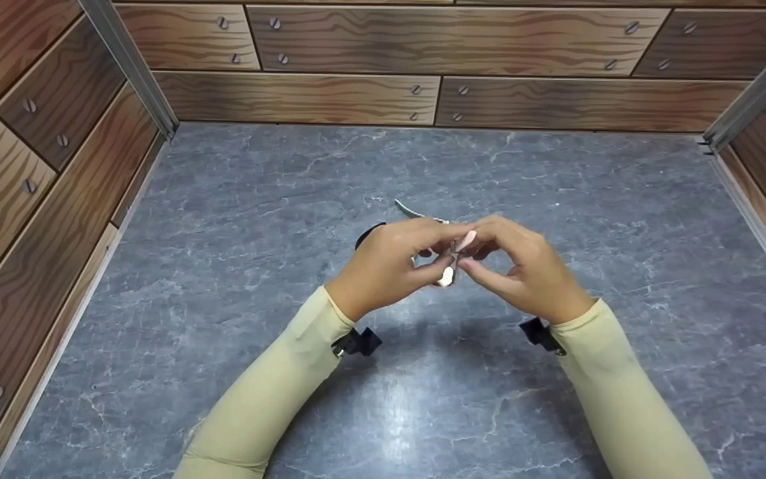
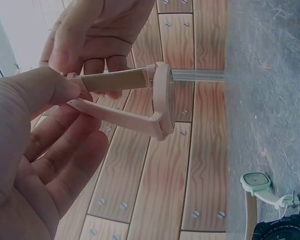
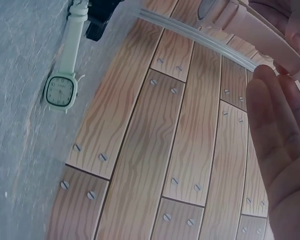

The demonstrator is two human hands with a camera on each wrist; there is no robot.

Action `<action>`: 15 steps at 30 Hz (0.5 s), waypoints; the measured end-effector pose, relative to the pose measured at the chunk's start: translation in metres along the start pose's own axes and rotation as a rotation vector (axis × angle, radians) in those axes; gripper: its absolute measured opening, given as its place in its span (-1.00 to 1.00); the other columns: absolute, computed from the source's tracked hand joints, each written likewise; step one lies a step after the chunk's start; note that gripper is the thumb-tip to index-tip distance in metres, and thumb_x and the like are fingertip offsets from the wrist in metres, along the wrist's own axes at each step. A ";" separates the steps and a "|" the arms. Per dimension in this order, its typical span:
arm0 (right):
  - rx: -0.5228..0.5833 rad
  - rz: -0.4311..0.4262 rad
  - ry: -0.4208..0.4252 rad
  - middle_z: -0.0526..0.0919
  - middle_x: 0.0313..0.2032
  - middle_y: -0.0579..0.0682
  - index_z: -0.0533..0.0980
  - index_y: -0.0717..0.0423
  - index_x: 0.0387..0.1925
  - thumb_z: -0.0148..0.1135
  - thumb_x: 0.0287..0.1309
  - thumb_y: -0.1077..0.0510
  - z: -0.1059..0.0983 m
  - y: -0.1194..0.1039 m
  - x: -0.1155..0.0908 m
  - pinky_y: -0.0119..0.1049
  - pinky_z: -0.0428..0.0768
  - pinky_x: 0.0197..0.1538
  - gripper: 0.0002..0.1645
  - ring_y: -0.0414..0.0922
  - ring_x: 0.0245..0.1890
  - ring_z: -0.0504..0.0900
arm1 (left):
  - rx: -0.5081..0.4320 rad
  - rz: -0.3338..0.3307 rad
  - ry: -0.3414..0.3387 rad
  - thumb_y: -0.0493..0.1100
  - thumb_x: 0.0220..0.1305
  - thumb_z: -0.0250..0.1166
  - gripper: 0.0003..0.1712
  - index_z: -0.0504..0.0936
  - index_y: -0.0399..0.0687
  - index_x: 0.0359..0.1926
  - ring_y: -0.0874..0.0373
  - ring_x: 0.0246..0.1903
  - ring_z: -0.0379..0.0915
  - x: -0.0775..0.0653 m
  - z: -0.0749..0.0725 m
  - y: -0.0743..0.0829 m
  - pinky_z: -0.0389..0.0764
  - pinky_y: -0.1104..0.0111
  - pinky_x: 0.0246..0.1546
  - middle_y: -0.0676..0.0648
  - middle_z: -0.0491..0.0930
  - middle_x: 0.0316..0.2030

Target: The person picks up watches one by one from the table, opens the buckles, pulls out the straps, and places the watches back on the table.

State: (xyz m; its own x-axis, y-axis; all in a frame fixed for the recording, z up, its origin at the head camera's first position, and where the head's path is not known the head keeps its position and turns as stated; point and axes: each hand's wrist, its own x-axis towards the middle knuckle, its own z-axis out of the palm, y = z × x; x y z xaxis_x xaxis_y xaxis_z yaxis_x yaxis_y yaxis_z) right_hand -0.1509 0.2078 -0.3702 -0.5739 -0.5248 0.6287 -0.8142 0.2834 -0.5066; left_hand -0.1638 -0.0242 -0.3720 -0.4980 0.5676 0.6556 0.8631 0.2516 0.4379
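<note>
A pink wristwatch (image 2: 162, 100) is held up over the table between my two hands, its case turned sideways and its strap ends brought together. My left hand (image 1: 393, 263) pinches the strap between thumb and fingers, near the ends. From the other side, my right hand (image 1: 532, 269) grips the strap ends with its thumb and fingertips. In the right wrist view the pink strap (image 3: 260, 37) runs to the fingers at the upper right. Fingers partly cover the buckle area.
Beyond the hands, a mint green watch (image 3: 60, 92) lies on the grey marbled table (image 1: 256, 199). Beside it is a black sports watch (image 2: 285, 230), mostly hidden behind my left hand in the head view. Wood-patterned walls (image 1: 456, 40) enclose the back and sides.
</note>
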 end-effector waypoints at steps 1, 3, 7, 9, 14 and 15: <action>0.007 0.011 0.003 0.69 -0.16 0.00 0.60 0.19 -0.10 0.42 0.14 0.47 0.000 0.000 0.000 -0.43 0.65 -0.12 -0.69 -0.17 -0.24 0.67 | 0.001 0.000 -0.002 -0.23 0.45 0.30 -0.60 0.65 -0.04 0.27 0.30 -0.19 0.65 0.000 0.000 0.000 0.63 0.51 -0.09 0.03 0.75 -0.10; 0.008 0.023 0.011 0.69 -0.18 -0.01 0.60 0.20 -0.11 0.44 0.13 0.47 0.001 0.000 0.000 -0.44 0.65 -0.13 -0.69 -0.19 -0.26 0.67 | -0.001 -0.004 -0.010 -0.21 0.46 0.30 -0.60 0.64 -0.04 0.28 0.30 -0.19 0.65 0.000 -0.001 0.000 0.65 0.49 -0.09 0.02 0.75 -0.08; 0.014 0.028 0.032 0.71 -0.21 -0.01 0.62 0.21 -0.13 0.45 0.12 0.48 0.002 0.001 0.000 -0.46 0.66 -0.16 -0.70 -0.19 -0.30 0.68 | -0.007 -0.022 -0.022 -0.17 0.47 0.31 -0.60 0.64 -0.03 0.28 0.33 -0.20 0.66 0.000 -0.001 0.001 0.65 0.50 -0.12 0.03 0.75 -0.04; 0.010 0.021 0.035 0.72 -0.22 -0.02 0.64 0.19 -0.14 0.44 0.12 0.49 0.002 0.002 0.000 -0.47 0.66 -0.17 -0.70 -0.19 -0.30 0.68 | -0.005 -0.031 -0.024 -0.14 0.47 0.31 -0.61 0.64 -0.01 0.26 0.34 -0.20 0.67 0.000 -0.001 0.001 0.64 0.52 -0.15 0.05 0.75 -0.03; -0.043 -0.021 0.027 0.73 -0.21 -0.01 0.66 0.15 -0.17 0.41 0.13 0.48 0.003 0.003 0.001 -0.46 0.63 -0.15 -0.72 -0.14 -0.30 0.67 | -0.009 -0.043 -0.034 -0.11 0.47 0.32 -0.65 0.66 0.00 0.21 0.38 -0.21 0.66 0.000 0.000 0.000 0.67 0.46 -0.22 0.08 0.75 -0.03; -0.058 -0.030 0.024 0.73 -0.22 -0.01 0.65 0.15 -0.18 0.40 0.14 0.47 0.003 0.004 0.001 -0.45 0.63 -0.16 -0.74 -0.12 -0.30 0.67 | -0.010 -0.042 -0.037 -0.11 0.46 0.32 -0.65 0.66 0.00 0.21 0.38 -0.22 0.66 0.000 0.000 0.000 0.68 0.44 -0.23 0.08 0.76 -0.05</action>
State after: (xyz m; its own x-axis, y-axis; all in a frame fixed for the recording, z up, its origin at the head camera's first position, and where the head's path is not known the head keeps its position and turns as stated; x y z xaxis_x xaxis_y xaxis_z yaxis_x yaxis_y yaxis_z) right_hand -0.1545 0.2059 -0.3728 -0.5503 -0.5145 0.6576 -0.8346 0.3145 -0.4523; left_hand -0.1639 -0.0242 -0.3721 -0.5307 0.5849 0.6134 0.8403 0.2681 0.4713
